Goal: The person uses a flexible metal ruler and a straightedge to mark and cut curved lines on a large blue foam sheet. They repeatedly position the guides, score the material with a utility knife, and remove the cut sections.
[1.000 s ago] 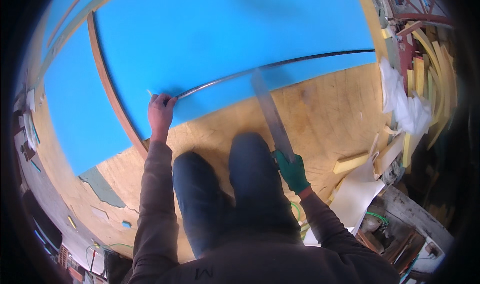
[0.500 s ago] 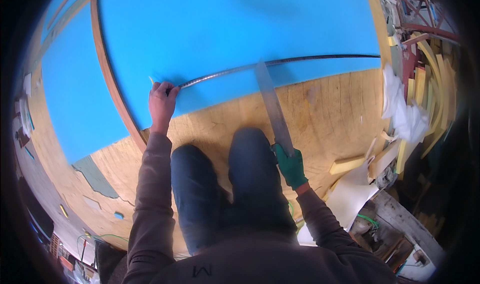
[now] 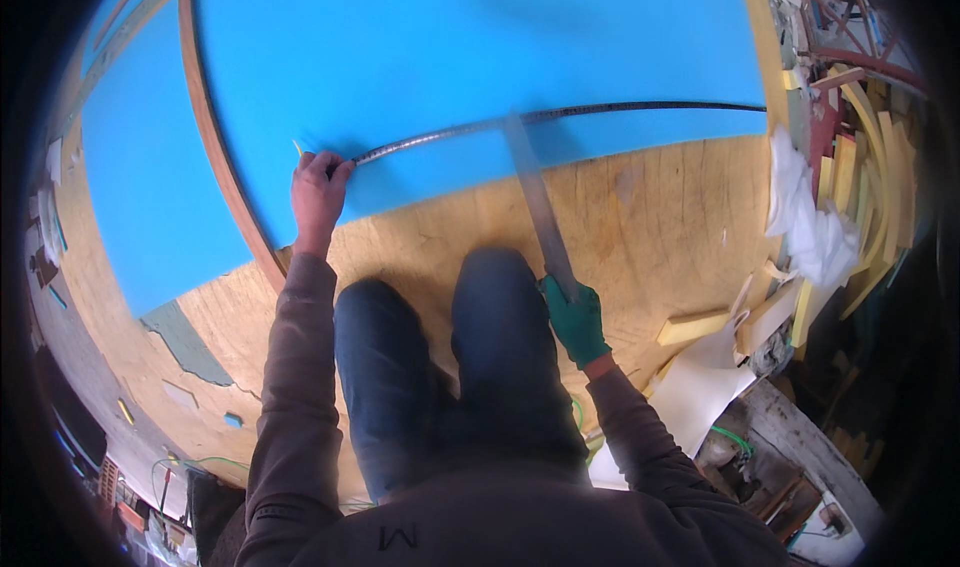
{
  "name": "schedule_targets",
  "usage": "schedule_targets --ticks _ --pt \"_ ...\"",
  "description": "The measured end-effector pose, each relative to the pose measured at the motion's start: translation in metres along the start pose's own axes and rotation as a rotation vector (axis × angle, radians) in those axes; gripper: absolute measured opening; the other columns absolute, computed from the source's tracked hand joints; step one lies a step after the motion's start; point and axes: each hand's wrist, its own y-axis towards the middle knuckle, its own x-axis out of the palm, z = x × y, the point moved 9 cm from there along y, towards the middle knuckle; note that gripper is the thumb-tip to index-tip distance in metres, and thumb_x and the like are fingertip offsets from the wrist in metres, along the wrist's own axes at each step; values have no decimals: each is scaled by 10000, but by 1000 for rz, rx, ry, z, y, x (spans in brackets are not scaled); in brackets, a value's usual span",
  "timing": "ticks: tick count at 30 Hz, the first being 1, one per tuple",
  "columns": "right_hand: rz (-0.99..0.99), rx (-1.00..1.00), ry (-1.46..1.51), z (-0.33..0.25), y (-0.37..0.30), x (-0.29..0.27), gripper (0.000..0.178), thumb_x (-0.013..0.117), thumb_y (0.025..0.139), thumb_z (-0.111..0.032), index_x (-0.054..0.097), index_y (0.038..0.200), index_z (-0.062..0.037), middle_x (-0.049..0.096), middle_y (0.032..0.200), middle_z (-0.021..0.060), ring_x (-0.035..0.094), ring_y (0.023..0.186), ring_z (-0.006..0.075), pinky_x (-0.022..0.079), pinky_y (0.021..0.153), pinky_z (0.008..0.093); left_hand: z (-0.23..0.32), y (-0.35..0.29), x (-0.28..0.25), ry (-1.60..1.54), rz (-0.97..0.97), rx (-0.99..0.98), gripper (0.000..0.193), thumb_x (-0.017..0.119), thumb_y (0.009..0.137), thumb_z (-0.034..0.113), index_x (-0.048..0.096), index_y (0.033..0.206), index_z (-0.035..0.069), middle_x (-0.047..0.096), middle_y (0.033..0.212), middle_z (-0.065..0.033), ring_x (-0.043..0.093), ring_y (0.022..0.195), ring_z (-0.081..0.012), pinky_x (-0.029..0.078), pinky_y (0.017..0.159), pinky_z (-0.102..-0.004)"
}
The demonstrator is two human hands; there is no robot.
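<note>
A large blue foam-like sheet [image 3: 450,37] lies over the plywood surface [image 3: 640,197]. Across its near part runs a thin measuring tape [image 3: 640,107] with fine marks, dark on the right and shiny toward the left. My left hand [image 3: 320,192], bare, is closed on the tape's left end; a small yellow tip sticks up beside its fingers, too little showing to name. My right hand [image 3: 577,322], in a green glove, is wrapped round the lower end of a long flat metal blade [image 3: 540,207]. The blade's far tip reaches the tape, and whether they touch I cannot tell.
A narrow brown wooden strip [image 3: 210,117] lies over the sheet at left. White crumpled plastic [image 3: 815,212] and yellow foam offcuts [image 3: 870,182] pile up along the right. My knees [image 3: 495,307] rest at the near edge. A small blue scrap [image 3: 233,420] lies at lower left.
Both hands, with tape and blade, appear slightly higher and farther left in the picture. The blade's tip stays near the tape. Both grips are unchanged.
</note>
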Motion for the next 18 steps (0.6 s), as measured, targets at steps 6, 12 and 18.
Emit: schedule_targets --ticks 6,12,18 --pt "-89 -105 -149 -4 -14 -15 252 633 1050 -230 783 1023 -30 757 782 75 693 633 158 531 617 344 1 2 1 36 15 27 162 833 885 221 765 906 76 666 929 -129 658 893 -347 534 791 -475" --pt "-241 179 185 -1 -54 -60 266 646 1050 -216 769 1145 0 759 848 42 621 578 101 487 574 268 6 4 -1 28 -34 21 158 827 894 197 759 913 56 657 896 -132 655 838 -335 526 755 -460" --pt "-102 539 738 21 -41 -65 296 630 1066 -166 719 1307 -18 742 970 27 567 645 64 454 592 238 7 41 2 -126 -209 41 170 805 938 193 766 953 28 647 874 -106 629 801 -223 506 734 -393"
